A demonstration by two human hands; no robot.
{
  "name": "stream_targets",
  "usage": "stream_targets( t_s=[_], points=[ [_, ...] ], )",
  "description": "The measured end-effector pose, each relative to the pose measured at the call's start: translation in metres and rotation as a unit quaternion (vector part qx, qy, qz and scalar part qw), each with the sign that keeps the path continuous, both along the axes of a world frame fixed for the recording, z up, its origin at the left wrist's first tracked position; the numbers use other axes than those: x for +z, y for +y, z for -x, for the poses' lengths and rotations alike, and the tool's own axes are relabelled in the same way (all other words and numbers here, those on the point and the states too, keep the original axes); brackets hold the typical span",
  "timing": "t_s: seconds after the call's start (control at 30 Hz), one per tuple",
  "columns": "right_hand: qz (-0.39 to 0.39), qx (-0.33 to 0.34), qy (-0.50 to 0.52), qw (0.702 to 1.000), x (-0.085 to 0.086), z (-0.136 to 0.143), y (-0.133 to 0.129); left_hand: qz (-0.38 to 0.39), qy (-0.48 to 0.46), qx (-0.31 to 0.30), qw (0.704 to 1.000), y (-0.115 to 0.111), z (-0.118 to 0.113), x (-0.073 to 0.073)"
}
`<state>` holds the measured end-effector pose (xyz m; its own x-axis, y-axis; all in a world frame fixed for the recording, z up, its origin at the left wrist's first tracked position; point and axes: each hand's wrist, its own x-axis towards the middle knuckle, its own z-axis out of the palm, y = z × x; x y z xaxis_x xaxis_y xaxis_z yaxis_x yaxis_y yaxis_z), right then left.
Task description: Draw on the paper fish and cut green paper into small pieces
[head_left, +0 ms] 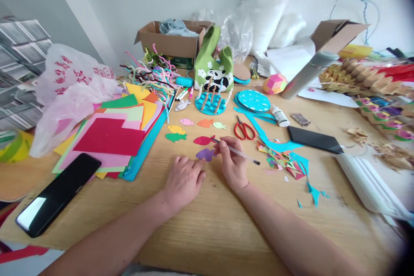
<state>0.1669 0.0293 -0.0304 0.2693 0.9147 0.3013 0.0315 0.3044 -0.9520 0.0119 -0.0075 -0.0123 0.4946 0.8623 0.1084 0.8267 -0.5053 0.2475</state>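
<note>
My right hand (233, 161) grips a pen (239, 153), its tip over the tail of a red paper fish (203, 140). Just below lies a purple paper fish (203, 155), partly covered by my right fingers. My left hand (185, 179) rests palm down on the table, fingers spread a little and holding nothing, the index fingertip at the purple fish's lower edge. More paper fish lie beyond: green (176, 137), yellow (176, 129), pink (186, 122), orange (205, 123) and pale green (219, 125). Red-handled scissors (244, 130) lie right of them.
Coloured paper sheets (106, 136) and a phone (58, 194) lie left. Paper scraps (287, 159), a glue bottle (280, 115), a black phone (314, 139) and a grey flask (308, 74) are right. A panda bag (214, 67) stands behind a blue scalloped craft piece (210, 104).
</note>
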Motion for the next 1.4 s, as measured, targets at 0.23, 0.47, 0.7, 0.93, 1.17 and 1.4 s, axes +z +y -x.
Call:
stream_targets(
  t_s=[0.23, 0.47, 0.7, 0.93, 1.17, 1.4],
  points=[
    [-0.024, -0.009, -0.122, 0.992, 0.003, -0.008, 0.005, -0.009, -0.011, 0.0, 1.0, 0.002, 0.001, -0.002],
    [-0.009, 0.025, -0.259, 0.966, 0.004, -0.025, 0.008, -0.025, -0.022, -0.002, 0.999, 0.003, 0.002, -0.002],
    [-0.07, 0.019, -0.345, 0.936, -0.002, -0.028, 0.01, -0.04, -0.011, 0.026, 0.999, 0.008, 0.004, -0.001],
    [-0.117, -0.004, -0.329, 0.937, 0.001, -0.024, 0.005, -0.052, -0.012, 0.035, 0.998, 0.009, 0.008, 0.002],
    [-0.073, -0.001, -0.275, 0.959, -0.002, -0.032, 0.011, -0.062, -0.006, 0.058, 0.996, 0.013, 0.011, 0.002],
    [-0.105, 0.083, -0.439, 0.888, -0.004, -0.024, 0.013, -0.078, 0.003, 0.05, 0.996, 0.012, 0.011, 0.004]
  ],
)
